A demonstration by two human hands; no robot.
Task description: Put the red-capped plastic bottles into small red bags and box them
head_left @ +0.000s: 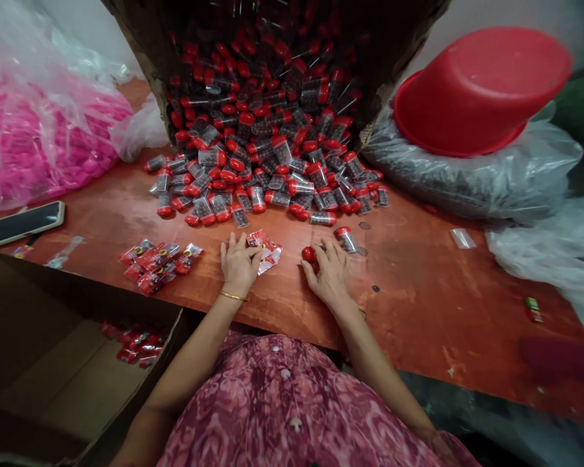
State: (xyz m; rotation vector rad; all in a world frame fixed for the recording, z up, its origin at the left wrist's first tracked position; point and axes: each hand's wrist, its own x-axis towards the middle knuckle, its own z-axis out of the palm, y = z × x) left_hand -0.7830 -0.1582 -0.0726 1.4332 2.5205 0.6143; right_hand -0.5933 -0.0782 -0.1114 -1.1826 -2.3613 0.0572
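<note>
My left hand [241,264] is at the left edge of a red printed plastic packet [271,254] on the table, with the thumb and fingers closing on that edge. My right hand [328,271] has its thumb and fingers around a small container with a red cap [309,254]; its clear body is mostly hidden under the hand. Just beyond the right fingertips lies another red-capped clear container [346,240]. A small pile of red packets [160,263] sits left of my left hand. Behind both hands, many red-capped containers [272,175] spill over the tabletop.
A big carton [153,71] lies open at the back, full of these containers. Below the table at left, an open box [43,389] holds several red packets. A phone [23,224], a bag of pink pieces [43,136] and a red tub [486,91] on a plastic bag surround the work.
</note>
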